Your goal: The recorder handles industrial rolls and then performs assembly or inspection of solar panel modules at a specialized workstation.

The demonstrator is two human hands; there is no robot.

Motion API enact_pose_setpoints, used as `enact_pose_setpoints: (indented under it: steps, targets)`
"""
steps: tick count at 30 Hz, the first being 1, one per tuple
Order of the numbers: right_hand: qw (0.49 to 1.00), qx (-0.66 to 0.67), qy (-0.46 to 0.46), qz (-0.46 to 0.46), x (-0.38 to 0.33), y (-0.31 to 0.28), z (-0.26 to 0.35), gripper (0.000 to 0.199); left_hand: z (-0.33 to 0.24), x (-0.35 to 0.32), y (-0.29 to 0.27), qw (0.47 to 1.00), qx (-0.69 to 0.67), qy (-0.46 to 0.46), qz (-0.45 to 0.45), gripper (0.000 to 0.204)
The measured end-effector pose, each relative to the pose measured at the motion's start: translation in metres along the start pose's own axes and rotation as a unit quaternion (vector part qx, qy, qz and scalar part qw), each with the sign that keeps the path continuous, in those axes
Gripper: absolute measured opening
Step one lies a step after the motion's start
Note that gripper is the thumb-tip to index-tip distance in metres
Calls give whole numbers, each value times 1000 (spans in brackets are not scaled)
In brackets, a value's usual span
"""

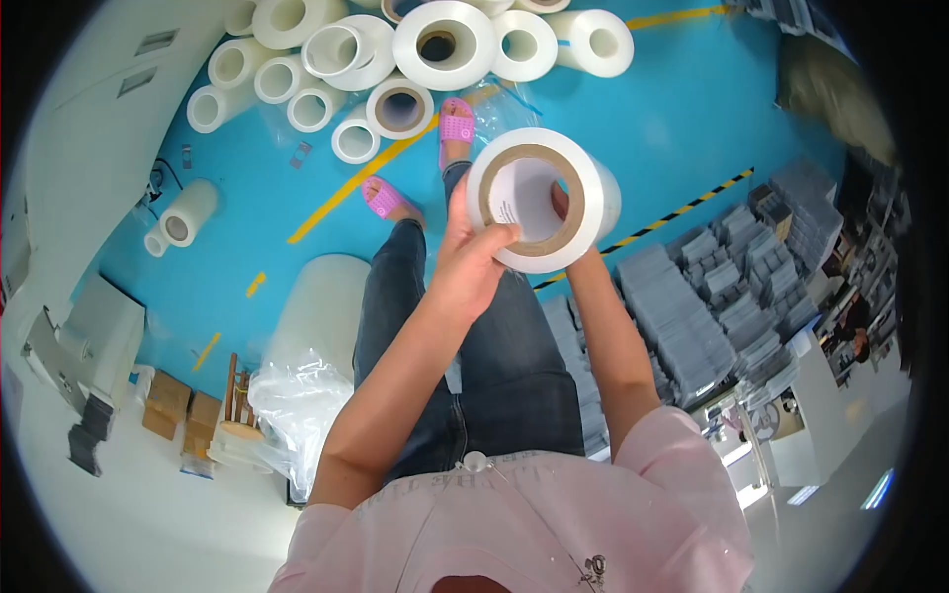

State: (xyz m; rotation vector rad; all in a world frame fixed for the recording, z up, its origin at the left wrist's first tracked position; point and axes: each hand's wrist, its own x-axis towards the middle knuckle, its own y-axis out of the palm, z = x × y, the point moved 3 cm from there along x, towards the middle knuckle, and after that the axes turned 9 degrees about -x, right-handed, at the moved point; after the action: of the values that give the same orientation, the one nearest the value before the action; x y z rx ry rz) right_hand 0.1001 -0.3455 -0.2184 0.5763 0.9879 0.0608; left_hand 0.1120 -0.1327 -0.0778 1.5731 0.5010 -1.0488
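A white roll of film (596,188) with a brown cardboard core is held up in front of my legs, its open end tilted toward me. My left hand (473,262) grips its left side, the thumb over the rim of the core and the other fingers mostly hidden behind the roll. On the right side, my right hand (560,201) holds the roll too. Some of its fingers show inside the core; the rest is hidden by the roll. A white label with small print lies on the core's inner wall.
Several white rolls (445,74) stand crowded on the blue floor ahead, with clear plastic film (509,107) beside them. Grey stacked bundles (672,316) fill the right. To my left are a large pale roll (318,306), a wooden stool (237,393) and cardboard boxes (166,403).
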Motion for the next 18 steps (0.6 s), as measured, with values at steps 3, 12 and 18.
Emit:
enact_pose_setpoints:
  steps: [3,12,18]
  targets:
    - [988,-120,-86,35,19,7,1,46,-8,3,-25,994,-13,76,82,77]
    - [971,-205,-116,-27,29,27,9,46,-31,0,-44,993,-4,61,97,80]
    - [968,-223,-107,-28,25,42,16,47,-31,1,-59,993,-49,61,83,78]
